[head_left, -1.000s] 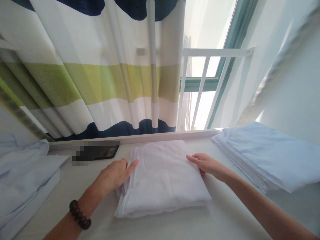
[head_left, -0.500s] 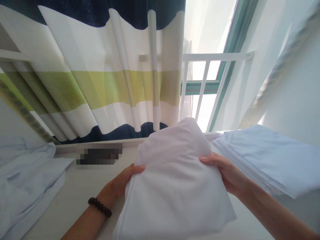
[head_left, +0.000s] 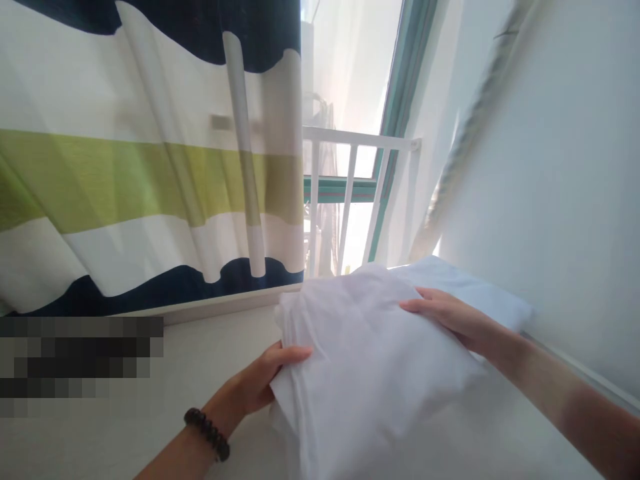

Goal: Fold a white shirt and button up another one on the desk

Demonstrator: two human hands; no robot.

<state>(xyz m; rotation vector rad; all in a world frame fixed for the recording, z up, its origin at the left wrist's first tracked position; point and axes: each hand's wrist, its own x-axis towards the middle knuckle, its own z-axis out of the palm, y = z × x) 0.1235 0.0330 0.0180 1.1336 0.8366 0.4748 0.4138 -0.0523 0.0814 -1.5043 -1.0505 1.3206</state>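
A folded white cloth (head_left: 360, 360), several layers thick, hangs between my two hands over the white surface. My left hand (head_left: 265, 373), with a dark beaded bracelet (head_left: 207, 433) at the wrist, pinches its left edge, thumb on top. On the upper right side, my right hand (head_left: 445, 317) grips the same cloth, thumb on top and most fingers hidden beneath. Just behind it lies another folded white cloth (head_left: 465, 287) by the wall, partly covered by the held one. What kind of cloth these are I cannot tell.
A striped curtain (head_left: 150, 180) in navy, white and green hangs at the back left. Beside it, white railing bars (head_left: 350, 193) stand before a green-framed window (head_left: 395, 87). A white wall (head_left: 560, 173) bounds the right. A blurred-out patch (head_left: 75, 360) covers the surface's left.
My view has turned right, and the left-hand pile of white cloth has left the frame. Both hands have carried the held cloth over toward the folded one by the wall, tilting it.
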